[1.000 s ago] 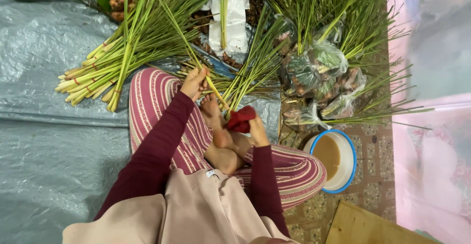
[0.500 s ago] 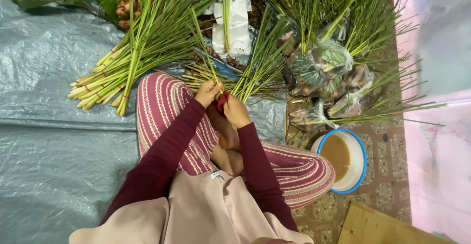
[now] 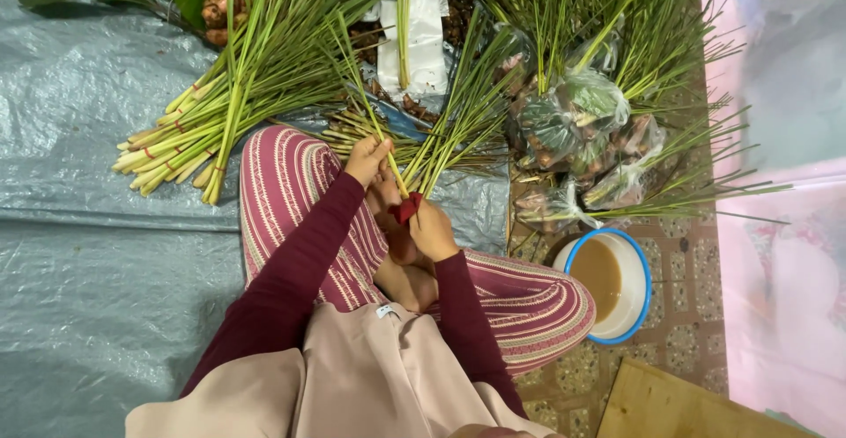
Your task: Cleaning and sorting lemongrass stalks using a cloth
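Note:
I sit cross-legged in striped trousers. My left hand [image 3: 367, 159] grips a single lemongrass stalk [image 3: 359, 81] near its base, its green leaves running up and away. My right hand [image 3: 434, 228] is closed around a small red-handled tool [image 3: 406, 208] held against the lower end of that stalk, just above my bare feet. Directly beyond my hands lies a loose bunch of lemongrass [image 3: 458, 125].
A large pile of tied lemongrass bundles [image 3: 238, 103] lies on the grey tarp [image 3: 88, 253] at left. Clear plastic bags of produce [image 3: 573, 138] sit at right. A blue-rimmed bowl of brown liquid [image 3: 608, 284] stands by my right knee. A wooden board [image 3: 670, 403] is at lower right.
My right hand with the red tool rose toward my left hand, then came back down slightly. The view has shifted and the stalk stays in my left hand.

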